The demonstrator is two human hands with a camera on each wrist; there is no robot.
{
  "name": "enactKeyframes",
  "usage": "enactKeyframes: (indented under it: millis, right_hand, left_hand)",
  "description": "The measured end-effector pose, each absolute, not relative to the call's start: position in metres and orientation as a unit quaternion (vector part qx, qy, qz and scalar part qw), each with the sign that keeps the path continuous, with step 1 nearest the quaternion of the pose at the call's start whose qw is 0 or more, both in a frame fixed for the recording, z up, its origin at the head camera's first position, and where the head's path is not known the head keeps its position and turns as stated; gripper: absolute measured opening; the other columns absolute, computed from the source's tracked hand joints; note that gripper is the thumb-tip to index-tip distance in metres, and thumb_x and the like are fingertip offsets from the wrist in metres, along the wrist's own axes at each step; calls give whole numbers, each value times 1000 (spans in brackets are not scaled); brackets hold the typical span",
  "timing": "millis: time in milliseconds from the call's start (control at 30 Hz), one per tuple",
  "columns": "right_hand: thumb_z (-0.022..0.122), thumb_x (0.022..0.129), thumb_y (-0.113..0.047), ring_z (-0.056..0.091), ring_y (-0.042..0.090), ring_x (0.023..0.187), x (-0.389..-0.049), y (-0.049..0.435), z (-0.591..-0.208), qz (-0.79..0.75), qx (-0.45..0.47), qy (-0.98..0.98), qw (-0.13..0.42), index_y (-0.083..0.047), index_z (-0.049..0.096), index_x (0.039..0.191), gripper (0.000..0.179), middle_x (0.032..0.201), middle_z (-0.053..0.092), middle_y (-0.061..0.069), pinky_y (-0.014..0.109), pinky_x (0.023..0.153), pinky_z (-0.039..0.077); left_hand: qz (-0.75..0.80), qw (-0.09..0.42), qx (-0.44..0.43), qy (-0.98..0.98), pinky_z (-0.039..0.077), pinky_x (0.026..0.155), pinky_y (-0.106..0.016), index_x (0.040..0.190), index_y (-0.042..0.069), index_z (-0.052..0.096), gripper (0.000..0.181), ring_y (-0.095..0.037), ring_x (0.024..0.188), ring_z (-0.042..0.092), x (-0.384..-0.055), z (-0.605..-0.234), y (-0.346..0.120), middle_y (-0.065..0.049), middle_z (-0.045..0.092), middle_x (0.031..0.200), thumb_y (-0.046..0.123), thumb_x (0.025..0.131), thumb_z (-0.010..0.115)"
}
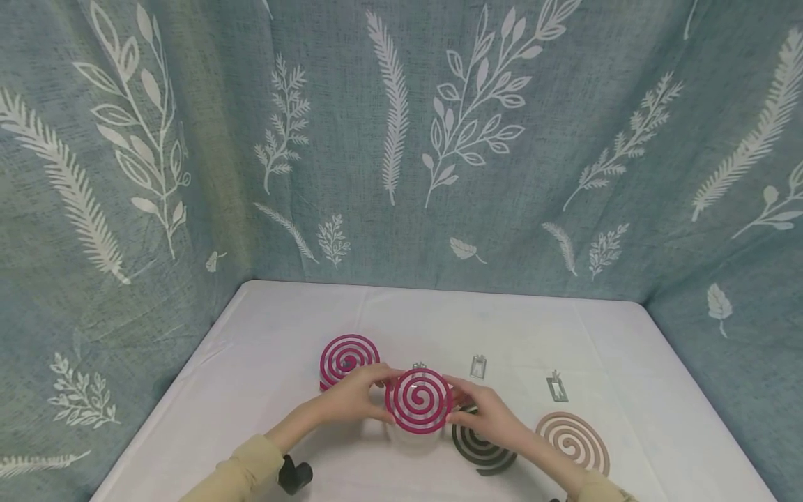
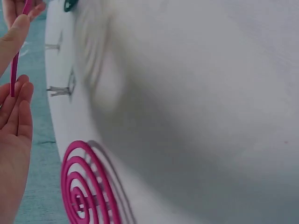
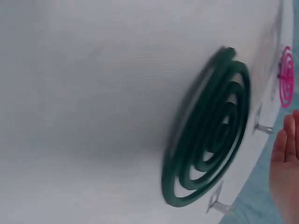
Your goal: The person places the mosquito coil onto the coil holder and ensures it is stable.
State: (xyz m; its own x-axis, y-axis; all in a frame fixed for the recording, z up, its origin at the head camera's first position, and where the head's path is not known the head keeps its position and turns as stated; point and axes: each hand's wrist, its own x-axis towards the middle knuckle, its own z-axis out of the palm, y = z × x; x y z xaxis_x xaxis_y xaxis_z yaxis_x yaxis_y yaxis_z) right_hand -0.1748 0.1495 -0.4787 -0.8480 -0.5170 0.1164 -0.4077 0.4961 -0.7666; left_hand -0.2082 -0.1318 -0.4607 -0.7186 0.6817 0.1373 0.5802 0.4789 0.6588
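Observation:
A pink mosquito coil [image 1: 420, 400] is held up over the table between both hands, its spiral face toward the head camera. My left hand [image 1: 351, 396] pinches its left edge between thumb and fingers. On the opposite edge, the right hand [image 1: 488, 413] grips it the same way. Seen edge-on in the left wrist view, the held coil [image 2: 15, 70] is a thin pink strip. Behind the left hand lies another pink coil [image 1: 349, 340], with a bit of grey metal at its centre. Partly under the right hand is a dark green coil [image 1: 483, 460].
A brown coil [image 1: 592, 436] lies beside the right forearm. Small metal stands stand beyond the hands: one [image 1: 479, 366] at the middle, one [image 1: 556, 388] farther right, and one [image 1: 419, 365] just past the held coil. A patterned curtain [image 1: 401, 237] closes off the white table's back [image 1: 301, 307].

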Motion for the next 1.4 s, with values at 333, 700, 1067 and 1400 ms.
enactKeyframes:
  millis: [333, 700, 1067, 1400]
  right_hand:
    - [64, 90, -11, 61, 1, 87, -178, 145, -459, -546, -217, 805, 82, -1, 39, 142, 59, 99, 66, 15, 18, 77, 54]
    - [62, 91, -11, 61, 5, 90, -182, 145, -432, -627, -212, 747, 66, -6, 37, 144, 59, 104, 62, 17, 17, 84, 52]
    - [59, 93, -10, 60, 3, 94, -187, 140, -412, -643, -195, 740, 26, -8, 34, 146, 59, 102, 61, 1, 17, 87, 49]
    - [57, 94, -11, 60, 1, 99, -192, 135, -402, -644, -161, 748, 1, -11, 36, 145, 55, 114, 59, 22, 15, 90, 47]
  left_hand:
    - [382, 32, 342, 858, 52, 86, -34, 132, 8, 53, 73, -15, 99, 60, -212, -442, -132, -1, 64, 106, 27, 69, 85]
    - [452, 1, 289, 844, 52, 89, -35, 134, 15, 52, 68, -21, 105, 60, -212, -419, -131, -4, 63, 118, 28, 74, 81]
    - [545, -43, 240, 802, 52, 88, -26, 134, 12, 51, 66, -23, 103, 58, -213, -409, -125, -9, 64, 115, 16, 75, 80]
    - [549, -70, 242, 797, 51, 88, -28, 136, 10, 49, 66, -24, 107, 57, -218, -404, -123, -10, 63, 119, 12, 77, 78]
